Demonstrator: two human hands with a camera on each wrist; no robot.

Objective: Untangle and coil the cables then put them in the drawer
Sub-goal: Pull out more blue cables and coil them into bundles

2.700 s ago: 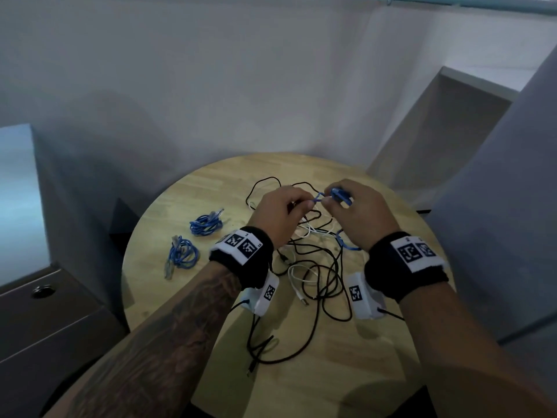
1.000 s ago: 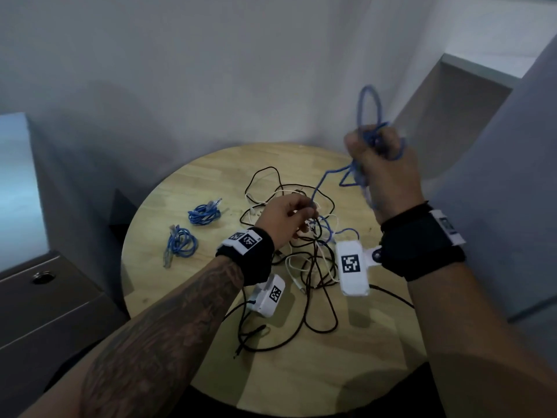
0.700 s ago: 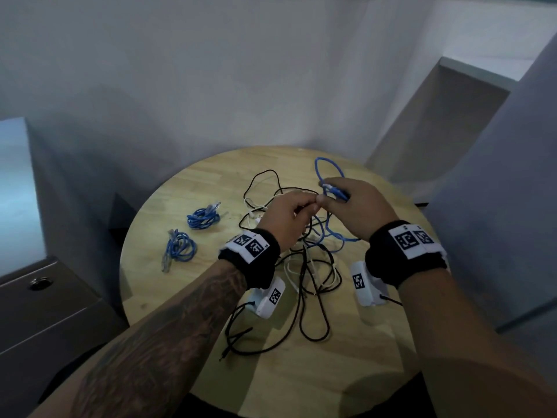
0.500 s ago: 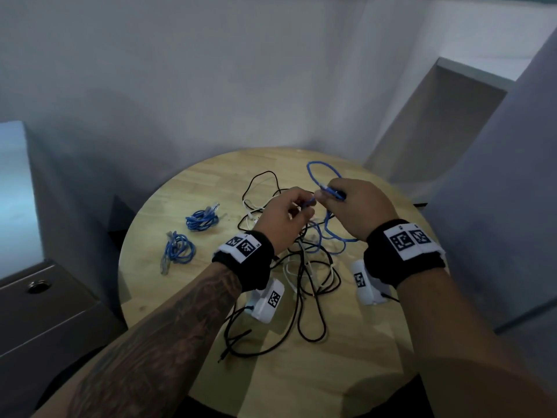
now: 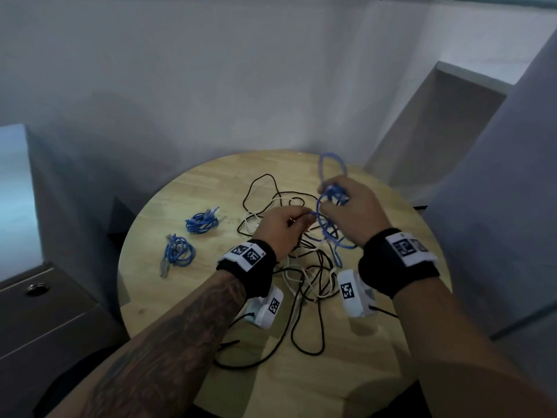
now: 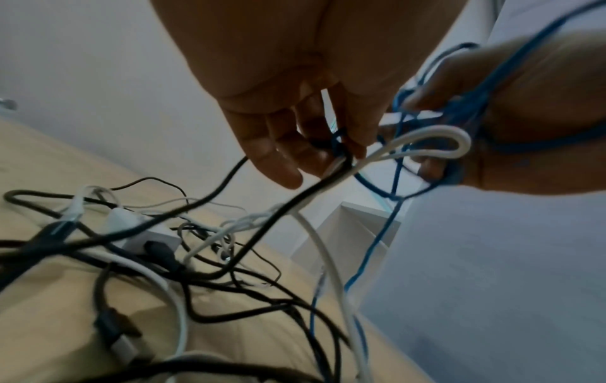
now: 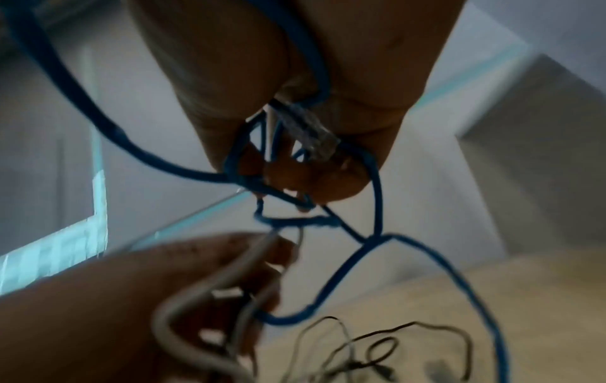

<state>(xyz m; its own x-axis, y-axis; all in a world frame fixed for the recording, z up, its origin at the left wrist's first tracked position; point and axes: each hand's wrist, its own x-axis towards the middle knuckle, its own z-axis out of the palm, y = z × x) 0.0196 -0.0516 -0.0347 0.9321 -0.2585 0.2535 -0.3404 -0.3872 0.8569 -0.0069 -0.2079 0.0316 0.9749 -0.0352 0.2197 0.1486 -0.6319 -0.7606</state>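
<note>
A tangle of black and white cables [image 5: 304,267] lies in the middle of the round wooden table [image 5: 361,372]. My right hand [image 5: 346,206] grips several loops of a blue network cable [image 5: 330,176], its clear plug [image 7: 308,127] against my palm. My left hand [image 5: 289,221] pinches the same blue cable [image 6: 337,140] close by, together with a black cable [image 6: 288,207] and a white cable [image 6: 436,137]. The blue cable's free end [image 5: 337,254] hangs into the tangle. Two coiled blue cables [image 5: 201,221] [image 5: 177,254] lie on the table's left part.
A dark cabinet with drawers [image 5: 45,321] and a round lock [image 5: 36,289] stands left of the table. A grey wall runs behind the table and a grey panel [image 5: 497,206] rises at its right. White chargers [image 6: 144,233] sit inside the tangle.
My right hand lifted the blue cable high, came back down beside my left hand, and now holds more blue loops. The left hand stayed over the tangle.
</note>
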